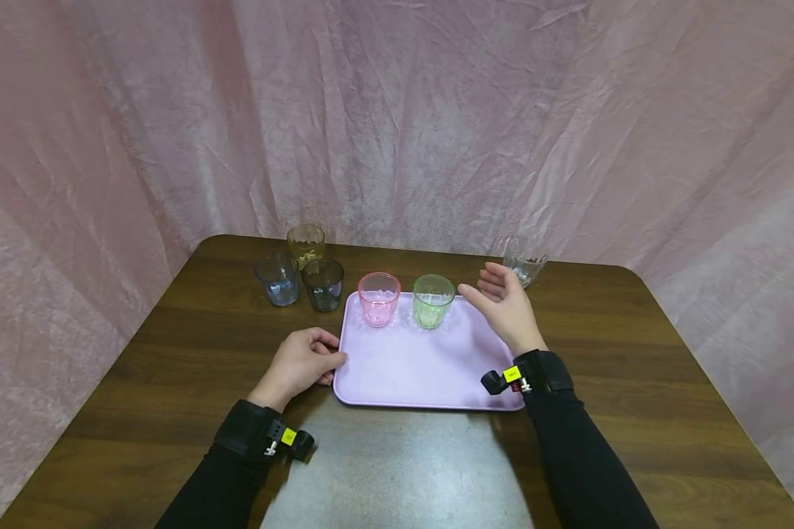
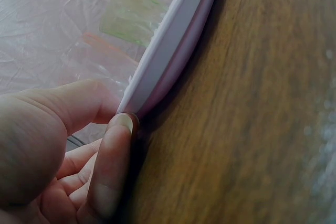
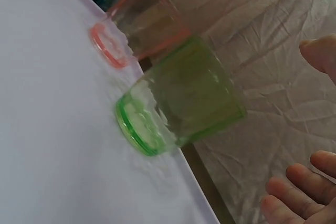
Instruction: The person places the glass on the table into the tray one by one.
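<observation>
A lilac tray (image 1: 430, 367) lies on the table, and my left hand (image 1: 301, 361) pinches its left rim between thumb and finger, as the left wrist view shows close up. On the tray's far side stand a pink glass (image 1: 379, 300) and, to its right, a green glass (image 1: 433, 303), both upright. My right hand (image 1: 505, 308) hovers above the tray's right part, just right of the green glass. Its thumb and fingers are spread apart with nothing between them. In the right wrist view a gap shows between the fingers and the green glass (image 3: 181, 98).
Left of the tray stand a blue glass (image 1: 279, 283), a dark grey glass (image 1: 323, 285) and an amber glass (image 1: 306, 244). Clear glass (image 1: 528, 263) stands behind my right hand, partly hidden. A pink curtain (image 1: 397, 125) hangs beyond the wooden table (image 1: 635, 382).
</observation>
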`<state>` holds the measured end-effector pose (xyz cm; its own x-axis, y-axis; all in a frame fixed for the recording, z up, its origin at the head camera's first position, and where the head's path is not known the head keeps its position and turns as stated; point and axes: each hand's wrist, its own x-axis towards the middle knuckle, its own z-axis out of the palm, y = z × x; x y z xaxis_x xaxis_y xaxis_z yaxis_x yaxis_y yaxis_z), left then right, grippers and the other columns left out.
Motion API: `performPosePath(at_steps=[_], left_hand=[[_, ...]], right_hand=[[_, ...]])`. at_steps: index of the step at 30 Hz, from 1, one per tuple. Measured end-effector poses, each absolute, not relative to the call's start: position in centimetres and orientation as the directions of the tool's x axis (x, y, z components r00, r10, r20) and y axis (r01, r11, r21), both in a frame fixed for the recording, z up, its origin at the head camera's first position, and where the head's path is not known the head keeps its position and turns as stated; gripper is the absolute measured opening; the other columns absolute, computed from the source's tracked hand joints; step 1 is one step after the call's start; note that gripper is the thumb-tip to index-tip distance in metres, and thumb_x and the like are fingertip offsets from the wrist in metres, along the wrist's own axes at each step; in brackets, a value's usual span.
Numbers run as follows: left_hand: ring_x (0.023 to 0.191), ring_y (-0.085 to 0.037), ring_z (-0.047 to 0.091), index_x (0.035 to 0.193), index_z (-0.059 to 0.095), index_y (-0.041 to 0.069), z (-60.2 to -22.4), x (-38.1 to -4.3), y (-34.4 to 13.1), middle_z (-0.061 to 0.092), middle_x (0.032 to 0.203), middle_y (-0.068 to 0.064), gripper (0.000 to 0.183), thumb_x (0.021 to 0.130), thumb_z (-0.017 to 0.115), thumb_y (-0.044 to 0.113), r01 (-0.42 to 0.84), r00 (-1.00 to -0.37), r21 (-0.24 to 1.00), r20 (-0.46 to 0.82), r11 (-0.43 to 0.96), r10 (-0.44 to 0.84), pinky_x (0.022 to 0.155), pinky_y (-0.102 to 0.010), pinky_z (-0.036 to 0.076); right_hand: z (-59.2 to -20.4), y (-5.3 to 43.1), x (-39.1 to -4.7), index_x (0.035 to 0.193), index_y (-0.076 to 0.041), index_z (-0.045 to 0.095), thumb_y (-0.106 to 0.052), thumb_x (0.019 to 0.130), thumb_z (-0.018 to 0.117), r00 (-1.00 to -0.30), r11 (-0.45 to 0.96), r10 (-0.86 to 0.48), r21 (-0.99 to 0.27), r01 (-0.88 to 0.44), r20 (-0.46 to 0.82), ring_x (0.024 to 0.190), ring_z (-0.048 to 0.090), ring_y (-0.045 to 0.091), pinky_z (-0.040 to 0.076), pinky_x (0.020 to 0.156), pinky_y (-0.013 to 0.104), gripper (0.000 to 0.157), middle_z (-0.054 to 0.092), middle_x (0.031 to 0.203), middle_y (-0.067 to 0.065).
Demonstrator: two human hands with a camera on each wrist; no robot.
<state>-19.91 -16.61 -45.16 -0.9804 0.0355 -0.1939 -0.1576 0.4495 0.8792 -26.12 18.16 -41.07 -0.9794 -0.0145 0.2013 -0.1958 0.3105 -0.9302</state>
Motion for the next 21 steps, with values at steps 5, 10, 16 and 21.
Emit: performPosePath(at_steps=[5, 10, 16, 21], left_hand=[[0.056, -0.018, 0.063, 0.105, 0.065, 0.001, -45.2, -20.0, -16.6, 0.063, 0.072, -0.009, 0.027, 0.084, 0.079, 0.010, -0.162, -0.979, 0.878, -0.198, 0.450, 0.035, 0.050, -0.026, 0.057], [0.056, -0.019, 0.063, 0.105, 0.065, 0.002, -45.3, -20.0, -16.7, 0.064, 0.072, -0.010, 0.027, 0.084, 0.079, 0.010, -0.167, -0.978, 0.876, -0.204, 0.452, 0.036, 0.051, -0.027, 0.057], [0.057, -0.019, 0.063, 0.106, 0.065, 0.003, -45.4, -20.1, -16.7, 0.064, 0.073, -0.010, 0.027, 0.085, 0.080, 0.012, -0.182, -0.975, 0.872, -0.218, 0.454, 0.028, 0.052, -0.027, 0.057], [0.058, -0.019, 0.063, 0.106, 0.065, 0.003, -45.5, -20.2, -16.8, 0.064, 0.074, -0.010, 0.027, 0.085, 0.079, 0.012, -0.185, -0.974, 0.871, -0.222, 0.455, 0.030, 0.053, -0.027, 0.057]], right_hand=[[-40.9, 19.3, -26.0, 0.146, -0.005, 0.035, -0.045, 0.082, 0.081, -0.980, 0.301, 0.008, -0.935, -0.186, 0.198, 0.122, 0.048, 0.020, 0.041, 0.104, 0.044, 0.088, 0.046, 0.137, 0.010], [-41.1, 20.5, -25.9, 0.146, -0.005, 0.034, -0.041, 0.084, 0.080, -0.979, 0.311, 0.031, -0.932, -0.184, 0.204, 0.122, 0.047, 0.021, 0.041, 0.104, 0.045, 0.085, 0.045, 0.139, 0.013], [-41.2, 22.1, -25.9, 0.146, -0.003, 0.033, -0.043, 0.085, 0.078, -0.978, 0.347, 0.056, -0.922, -0.170, 0.201, 0.123, 0.047, 0.023, 0.043, 0.102, 0.047, 0.086, 0.044, 0.138, 0.017], [-41.1, 23.5, -25.7, 0.147, -0.005, 0.032, -0.046, 0.086, 0.077, -0.976, 0.385, 0.083, -0.910, -0.154, 0.200, 0.122, 0.048, 0.022, 0.043, 0.101, 0.050, 0.086, 0.044, 0.138, 0.015]])
